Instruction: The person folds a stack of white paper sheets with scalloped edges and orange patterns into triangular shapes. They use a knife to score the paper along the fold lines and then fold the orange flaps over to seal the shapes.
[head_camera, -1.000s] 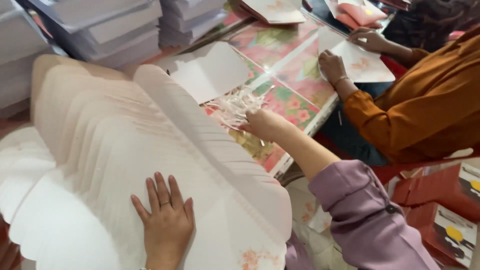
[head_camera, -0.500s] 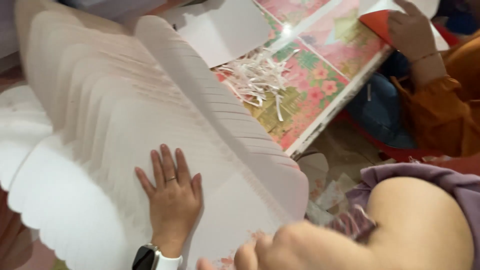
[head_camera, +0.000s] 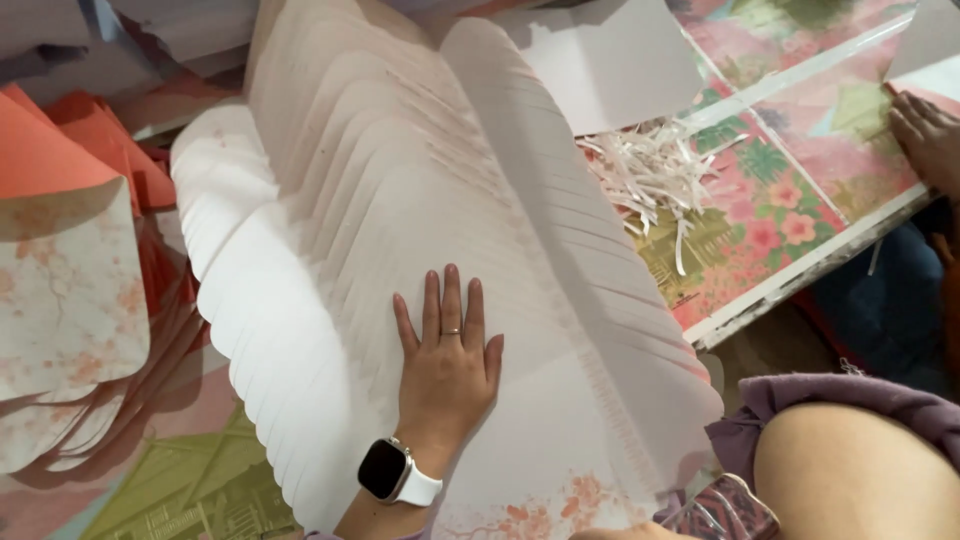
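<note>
Dozens of white card sheets (head_camera: 420, 200) lie fanned in an overlapping run that fills the middle of the frame, its long axis going from the upper centre down toward the lower right. Each sheet is thin, matt and flat, with a rounded, scalloped edge; the nearest ones carry a faint pink blossom print at bottom centre. The left hand (head_camera: 447, 365) rests flat on the lower part of the fan, palm down, fingers spread and pointing up the frame along that axis; it grips nothing. A ring and a white-strapped wristwatch (head_camera: 392, 472) show on it. The right hand is mostly out of view at the bottom edge, so its state cannot be told; only the bare forearm and a mauve sleeve (head_camera: 850, 405) show at lower right. White paper shreds (head_camera: 650, 175) lie right of the fan on a floral-patterned surface (head_camera: 790, 215). Another person's hand (head_camera: 925, 135) rests at the upper right edge. Orange-red card pieces (head_camera: 60, 150) lie at upper left.
</note>
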